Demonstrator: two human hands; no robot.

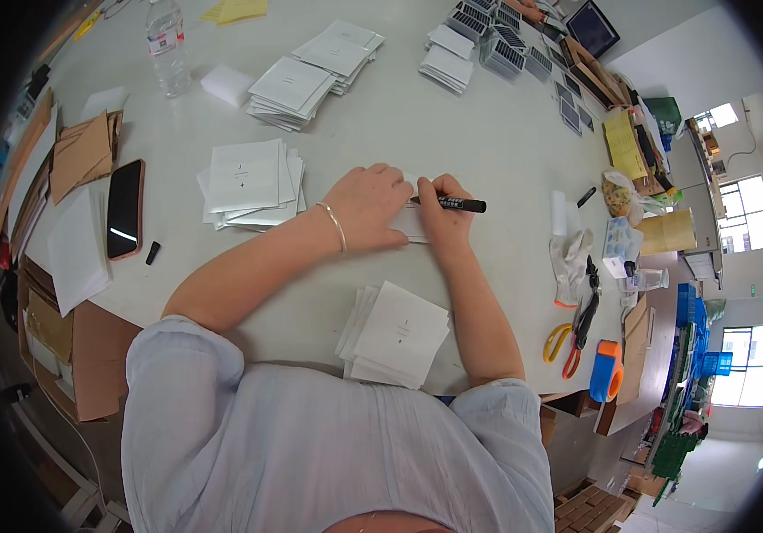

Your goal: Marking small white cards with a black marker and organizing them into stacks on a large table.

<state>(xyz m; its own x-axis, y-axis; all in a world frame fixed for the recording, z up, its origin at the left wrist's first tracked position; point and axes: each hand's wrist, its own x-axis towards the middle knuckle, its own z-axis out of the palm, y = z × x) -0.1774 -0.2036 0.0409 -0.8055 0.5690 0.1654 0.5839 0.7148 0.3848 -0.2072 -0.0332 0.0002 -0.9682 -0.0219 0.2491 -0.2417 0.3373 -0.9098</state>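
Observation:
My right hand (445, 209) is closed round a black marker pen (461, 204), its tip pointing left toward my other hand. Under both hands lies a white card (415, 229), mostly hidden by them. My left hand (369, 206), with a bangle on the wrist, rests flat on that card with its fingers stretched out. Left of it sits a loose stack of white cards (245, 178) with small dark print. Close to my body another fanned stack of white cards (399, 336) lies between my forearms.
Farther off are more white card stacks (288, 89) and a water bottle (167, 53). A phone (125, 209) and a black cap (153, 253) lie at left. Right of me are gloves (570, 266), scissors (577, 329) and a blue-orange tape roll (607, 371). A person's hand (528, 11) shows at the far edge.

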